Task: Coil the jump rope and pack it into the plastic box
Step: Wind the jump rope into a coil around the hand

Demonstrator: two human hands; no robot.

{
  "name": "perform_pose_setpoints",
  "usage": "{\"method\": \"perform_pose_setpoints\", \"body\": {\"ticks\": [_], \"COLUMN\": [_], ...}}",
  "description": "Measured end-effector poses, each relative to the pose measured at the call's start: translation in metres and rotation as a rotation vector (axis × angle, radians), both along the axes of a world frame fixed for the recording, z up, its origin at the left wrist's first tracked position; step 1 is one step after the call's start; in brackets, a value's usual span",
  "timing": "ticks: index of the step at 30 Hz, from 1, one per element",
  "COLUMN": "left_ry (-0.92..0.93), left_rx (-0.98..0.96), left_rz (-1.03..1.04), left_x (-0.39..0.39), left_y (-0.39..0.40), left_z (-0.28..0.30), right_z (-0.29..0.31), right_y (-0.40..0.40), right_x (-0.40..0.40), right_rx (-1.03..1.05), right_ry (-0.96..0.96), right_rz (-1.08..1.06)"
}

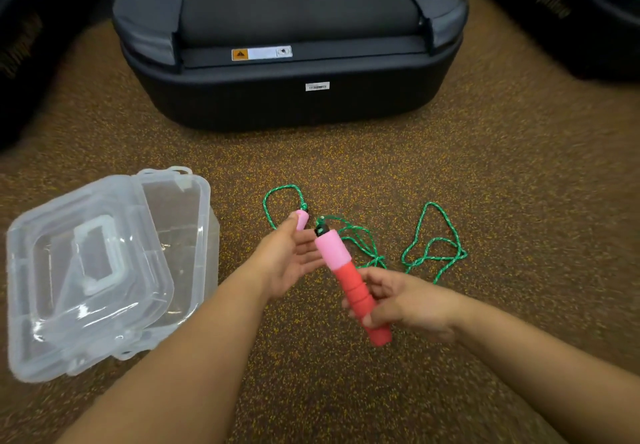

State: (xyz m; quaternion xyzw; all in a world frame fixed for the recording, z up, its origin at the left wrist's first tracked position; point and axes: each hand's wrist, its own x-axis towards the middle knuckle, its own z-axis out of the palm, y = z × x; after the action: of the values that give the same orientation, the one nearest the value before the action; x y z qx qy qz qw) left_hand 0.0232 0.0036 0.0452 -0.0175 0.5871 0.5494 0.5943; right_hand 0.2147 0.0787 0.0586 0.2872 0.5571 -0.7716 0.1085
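Speckled brown carpet [450,173] covers the floor throughout the view. At the top centre stands the rear end of a dark treadmill [291,97], with a yellow-and-white warning label [261,53] on its deck edge and a small white sticker [317,86] on its end face. Dark objects fill the upper left and upper right corners; what they are cannot be told.

Plastic box [194,235]: clear, resting on the carpet at the left. Its clear lid [86,270] lies askew across the box, covering the near left part and leaving the far right part of the interior uncovered. A moulded handle (white-edged, rectangular) sits in the middle of the lid.

Jump rope: the green cord [433,249] lies in loose, uncoiled loops on the carpet, ahead of the hands and to the right of the box, with one further loop rising behind the left hand.

Right hand [405,305]: closed around the red lower section of one handle [346,277], which is held tilted, its pink upper section pointing up and to the left. A black fitting at the pink tip joins the handle to the cord.

Left hand [291,260]: palm facing right, fingers partly extended. The pink tip of the second handle [301,220] shows above the hand and the rest of it is hidden, so the grip cannot be confirmed. This hand is just beside the first handle's pink section.

Both bare forearms enter from the bottom edge.
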Motion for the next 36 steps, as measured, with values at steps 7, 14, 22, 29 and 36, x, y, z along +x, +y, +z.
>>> {"method": "perform_pose_setpoints", "body": {"ticks": [7, 14, 22, 29, 36], "left_ry": [-0.152, -0.151, -0.116, -0.085, -0.158], "left_rx": [0.165, 0.211, 0.245, 0.276, 0.301], "left_rz": [-0.088, -0.083, -0.103, -0.106, -0.073], "left_x": [0.009, 0.015, 0.016, 0.012, 0.013], "left_y": [-0.009, -0.013, -0.009, 0.002, 0.016], "left_z": [0.011, 0.019, 0.026, 0.038, 0.038], "right_z": [-0.006, -0.008, -0.011, -0.032, -0.059], "right_y": [-0.010, -0.016, -0.014, -0.016, -0.036], "right_x": [0.025, 0.029, 0.024, 0.023, 0.009], "right_rx": [0.049, 0.132, 0.166, 0.270, 0.539], "right_ry": [0.048, 0.046, -0.023, -0.067, -0.098], "right_rz": [0.140, 0.251, 0.357, 0.282, 0.144]}}
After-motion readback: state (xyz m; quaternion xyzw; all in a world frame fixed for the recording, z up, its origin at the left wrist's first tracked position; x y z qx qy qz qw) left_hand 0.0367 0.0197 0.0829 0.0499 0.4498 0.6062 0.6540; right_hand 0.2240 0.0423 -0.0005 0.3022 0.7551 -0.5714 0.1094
